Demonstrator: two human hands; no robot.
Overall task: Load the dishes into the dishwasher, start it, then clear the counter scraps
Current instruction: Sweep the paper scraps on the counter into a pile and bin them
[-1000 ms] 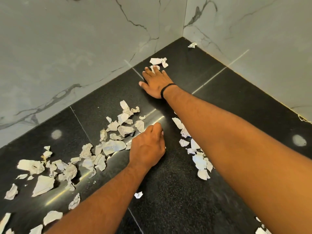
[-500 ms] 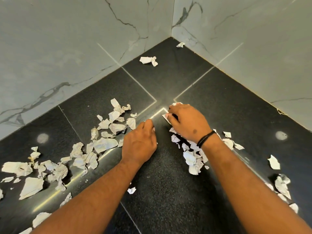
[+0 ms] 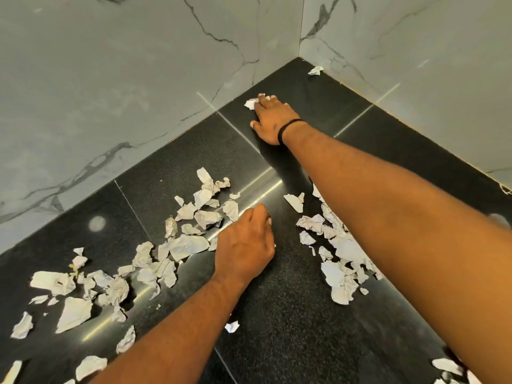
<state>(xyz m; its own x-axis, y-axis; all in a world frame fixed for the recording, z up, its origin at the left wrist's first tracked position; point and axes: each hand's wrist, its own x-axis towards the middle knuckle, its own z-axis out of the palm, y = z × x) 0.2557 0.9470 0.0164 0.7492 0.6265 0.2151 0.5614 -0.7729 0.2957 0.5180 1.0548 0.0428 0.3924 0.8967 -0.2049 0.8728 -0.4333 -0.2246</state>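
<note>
Right hand reaches far toward the corner of the black stone table, fingers laid fairly straight and flat on the surface, their tips on a white crumpled scrap near the marble wall. It presses or drags the scrap and does not pinch it, as far as the view tells. Left hand rests nearer the person with its fingers curled under against the stone; whether anything lies inside that curl is hidden, so I cannot tell if it grips a piece.

Torn paper scraps are scattered in two main drifts: a left pile running from the middle toward the lower left edge, just beside the left hand, and a right pile partly under the right forearm. One lone corner scrap sits by the meeting of the walls, well apart from the rest.

These pieces look very light, soft and crumpled, with no weight to hold them down, so a quick sweep may flick them aside on the polished, slippery stone. Raking with flat fingers toward a pile probably suits them better than pinching one by one; gathered, they should crush easily into a fist. Nothing here seems fragile.
</note>
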